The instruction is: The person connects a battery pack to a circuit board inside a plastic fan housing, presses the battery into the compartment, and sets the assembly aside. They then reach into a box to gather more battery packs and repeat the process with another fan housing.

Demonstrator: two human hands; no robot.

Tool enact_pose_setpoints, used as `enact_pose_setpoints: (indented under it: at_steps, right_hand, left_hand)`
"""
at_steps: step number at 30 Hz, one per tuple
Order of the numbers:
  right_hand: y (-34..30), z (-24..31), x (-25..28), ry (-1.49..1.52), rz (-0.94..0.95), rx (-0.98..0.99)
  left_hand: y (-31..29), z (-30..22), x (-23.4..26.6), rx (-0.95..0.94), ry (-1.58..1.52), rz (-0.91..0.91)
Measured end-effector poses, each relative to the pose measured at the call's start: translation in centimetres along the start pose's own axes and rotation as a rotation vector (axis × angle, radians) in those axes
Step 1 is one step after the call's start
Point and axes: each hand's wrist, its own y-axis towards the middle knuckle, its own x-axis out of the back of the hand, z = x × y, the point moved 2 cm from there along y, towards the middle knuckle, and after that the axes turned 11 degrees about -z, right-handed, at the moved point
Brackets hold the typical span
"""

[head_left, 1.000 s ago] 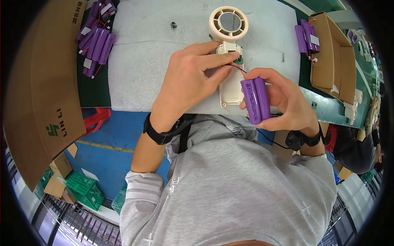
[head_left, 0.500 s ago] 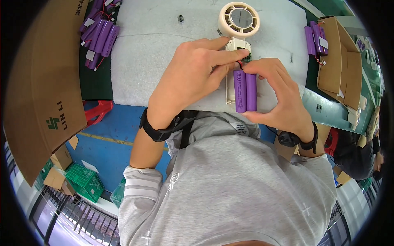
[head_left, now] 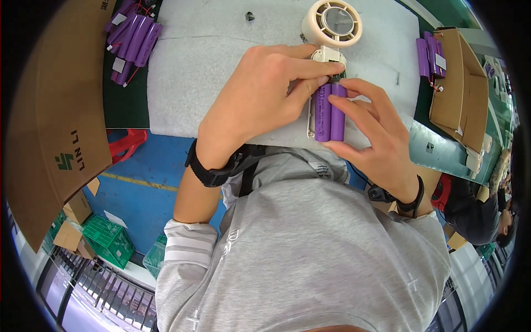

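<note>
Under both hands (head_left: 310, 105), purple battery pack (head_left: 330, 113) hides fan handle (head_left: 311, 119)

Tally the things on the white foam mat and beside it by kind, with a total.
Purple two-cell battery pack under both hands: 1
Cream handheld fan: 1
Piles of spare purple battery packs, one far left, one by the right box: 2
Cardboard boxes, left and right: 2
Small dark screw-like part: 1
Total: 7
</note>
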Motion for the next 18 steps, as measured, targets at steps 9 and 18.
enact_pose_setpoints:
  at_steps: [9, 18]
  right_hand:
    - [-0.4, -0.6, -1.0, -0.050, -0.077, 0.169]
    - [0.2, 0.1, -1.2, 0.017, 0.009, -0.243]
  left_hand:
    - [-0.5, 0.7, -0.2, 0.081, -0.093, -0.025]
    - [0.0, 0.6, 0.8, 0.211, -0.141, 0.160]
